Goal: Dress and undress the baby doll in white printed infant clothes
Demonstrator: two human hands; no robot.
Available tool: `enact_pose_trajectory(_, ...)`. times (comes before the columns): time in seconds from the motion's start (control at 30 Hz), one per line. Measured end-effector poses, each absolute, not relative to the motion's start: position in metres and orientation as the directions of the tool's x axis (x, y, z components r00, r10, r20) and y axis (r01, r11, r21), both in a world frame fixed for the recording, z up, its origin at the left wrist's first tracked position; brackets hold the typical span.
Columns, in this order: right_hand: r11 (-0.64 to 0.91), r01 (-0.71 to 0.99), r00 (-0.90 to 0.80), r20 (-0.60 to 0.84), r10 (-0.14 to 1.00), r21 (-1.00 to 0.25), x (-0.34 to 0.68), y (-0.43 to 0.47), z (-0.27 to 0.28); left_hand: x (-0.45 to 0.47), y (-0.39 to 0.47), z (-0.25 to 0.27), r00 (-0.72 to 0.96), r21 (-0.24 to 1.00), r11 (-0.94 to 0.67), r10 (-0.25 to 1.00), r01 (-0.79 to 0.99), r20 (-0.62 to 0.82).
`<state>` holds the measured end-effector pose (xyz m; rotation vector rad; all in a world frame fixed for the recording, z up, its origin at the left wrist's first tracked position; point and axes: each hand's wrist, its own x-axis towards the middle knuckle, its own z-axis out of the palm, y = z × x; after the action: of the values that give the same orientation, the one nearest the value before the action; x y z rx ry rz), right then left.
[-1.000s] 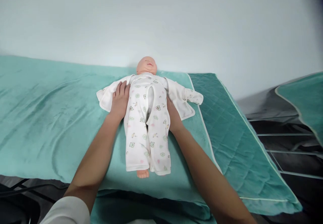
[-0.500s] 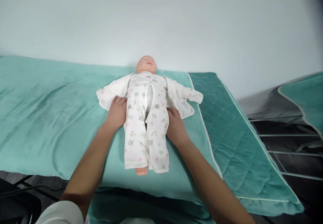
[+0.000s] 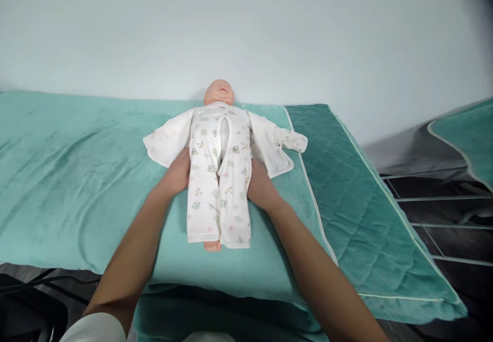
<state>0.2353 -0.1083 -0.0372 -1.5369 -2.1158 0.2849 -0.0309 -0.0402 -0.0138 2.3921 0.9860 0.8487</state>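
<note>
A baby doll point(image 3: 219, 93) lies on its back, head towards the wall. White baby trousers point(image 3: 202, 198) with small animal prints cover it from chest to ankles, with an open slit at the crotch. One bare foot point(image 3: 212, 246) sticks out below the left trouser leg. Under the doll a white baby jacket point(image 3: 169, 134) is spread out to both sides. My left hand point(image 3: 177, 173) grips the trousers at the doll's hip on the left. Opposite it, my right hand point(image 3: 262, 184) holds the other side. Fingertips of both hands are hidden beneath the trousers and doll.
A smooth green cover point(image 3: 77, 188) drapes the bed. To the right lies a darker quilted green mat point(image 3: 358, 219) with pale piping. Behind stands a white wall point(image 3: 246, 34). Another green cloth point(image 3: 466, 136) hangs over a metal-barred frame point(image 3: 442, 198) at far right.
My hands have slipped further inward under the doll's sides. The trouser legs and the foot have shifted slightly towards the wall. The whole view has tilted a little.
</note>
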Motion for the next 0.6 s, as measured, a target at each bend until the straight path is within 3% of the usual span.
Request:
enact_pose_trajectory(0.27, 0.316, 0.849, -0.213, 0.273, 0.938, -0.424, 0.235, -0.097, -0.031, -0.024, -0.029, -0.018, 0.512, 0.583, -0.600, 0.792, 0.548, 0.334)
enact_pose_trajectory(0.47, 0.285, 0.906, -0.222, 0.223, 0.949, -0.313, 0.225, -0.103, -0.021, -0.026, -0.028, -0.023, 0.490, 0.613, -0.585, 0.802, 0.531, 0.342)
enact_pose_trajectory(0.6, 0.292, 0.907, -0.222, 0.247, 0.943, -0.303, 0.223, -0.105, -0.017, -0.024, -0.023, -0.026, 0.458, 0.597, -0.552, 0.829, 0.582, 0.321)
